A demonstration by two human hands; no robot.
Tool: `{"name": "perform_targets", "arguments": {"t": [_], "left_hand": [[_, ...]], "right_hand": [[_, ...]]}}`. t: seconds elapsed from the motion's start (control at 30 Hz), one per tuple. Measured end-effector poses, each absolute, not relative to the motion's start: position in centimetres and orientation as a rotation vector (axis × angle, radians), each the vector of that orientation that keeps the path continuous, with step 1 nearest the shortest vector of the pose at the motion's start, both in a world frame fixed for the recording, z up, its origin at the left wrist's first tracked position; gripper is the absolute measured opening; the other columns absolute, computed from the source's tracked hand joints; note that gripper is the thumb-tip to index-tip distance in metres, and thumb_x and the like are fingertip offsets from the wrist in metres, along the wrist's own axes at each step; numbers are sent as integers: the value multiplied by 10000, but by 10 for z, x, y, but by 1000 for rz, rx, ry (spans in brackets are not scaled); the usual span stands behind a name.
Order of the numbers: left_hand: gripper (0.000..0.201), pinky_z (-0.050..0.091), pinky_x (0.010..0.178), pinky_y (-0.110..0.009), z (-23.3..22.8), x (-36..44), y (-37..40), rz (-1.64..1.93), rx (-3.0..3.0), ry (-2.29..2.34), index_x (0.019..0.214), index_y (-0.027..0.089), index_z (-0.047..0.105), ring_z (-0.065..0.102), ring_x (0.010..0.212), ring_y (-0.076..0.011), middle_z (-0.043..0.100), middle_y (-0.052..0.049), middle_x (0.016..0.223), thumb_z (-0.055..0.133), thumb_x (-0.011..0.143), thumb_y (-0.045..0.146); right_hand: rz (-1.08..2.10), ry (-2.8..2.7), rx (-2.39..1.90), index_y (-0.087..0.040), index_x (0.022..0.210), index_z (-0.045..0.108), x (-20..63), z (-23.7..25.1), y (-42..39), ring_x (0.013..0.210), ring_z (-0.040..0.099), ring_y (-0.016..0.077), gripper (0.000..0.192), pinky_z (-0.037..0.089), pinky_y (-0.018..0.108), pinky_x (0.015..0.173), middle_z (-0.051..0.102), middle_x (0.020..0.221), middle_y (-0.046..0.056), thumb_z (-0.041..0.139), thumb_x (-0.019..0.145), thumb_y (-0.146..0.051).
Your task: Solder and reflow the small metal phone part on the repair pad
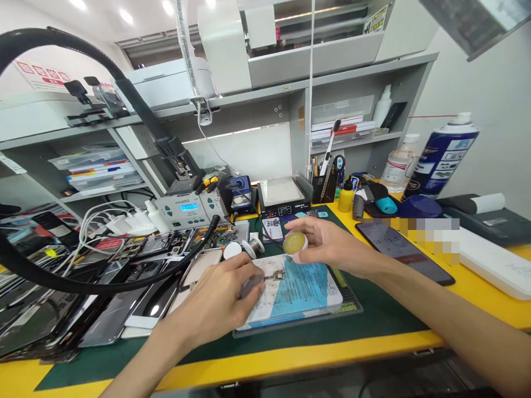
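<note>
My right hand point(319, 241) holds a small round tub of yellowish paste point(295, 243), tilted so that its open top faces me. Under it lies a blue-and-white printed slab point(309, 290) with smudges on its surface. On the slab sits a small circuit part point(279, 275) with a thin strip running left. My left hand point(224, 290) is closed at the slab's left side, around a greyish, see-through thing point(250, 283) whose kind I cannot make out. Just beyond that hand are a white round lid point(233, 250) and a spool of wire point(254, 247).
Phones and phone parts point(112, 301) crowd the left side. A black hose point(124, 287) loops from the hot-air station point(188, 209). At the right lie a phone point(400, 249) showing a timer and a long white device point(493, 262). A spray can point(442, 155) and yellow bottle point(345, 196) stand behind.
</note>
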State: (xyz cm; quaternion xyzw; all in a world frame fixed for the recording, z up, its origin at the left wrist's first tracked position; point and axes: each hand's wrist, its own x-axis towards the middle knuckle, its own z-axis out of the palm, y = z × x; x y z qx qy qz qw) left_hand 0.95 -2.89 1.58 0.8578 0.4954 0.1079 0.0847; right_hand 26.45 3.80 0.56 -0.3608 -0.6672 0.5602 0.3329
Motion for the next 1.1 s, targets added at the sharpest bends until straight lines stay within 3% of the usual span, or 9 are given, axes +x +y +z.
{"name": "perform_targets", "arguments": {"t": [0.4, 1.1], "left_hand": [[245, 445, 719, -321, 15, 13, -25, 325, 2588, 1447, 1010, 247, 693, 635, 839, -195, 655, -32, 990, 457, 1010, 312], [234, 436, 691, -324, 11, 12, -26, 328, 2587, 1477, 1044, 254, 687, 621, 820, -195, 653, -27, 986, 477, 996, 343]], "right_hand": [[1409, -1774, -971, -208, 1275, 580, 264, 6, 37, 1064, 655, 269, 593, 527, 362, 847, 691, 1122, 81, 824, 735, -223], [1417, -1791, -944, -204, 1264, 585, 265, 6, 37, 1110, 648, 284, 573, 534, 382, 886, 681, 1173, 97, 828, 746, -234]]}}
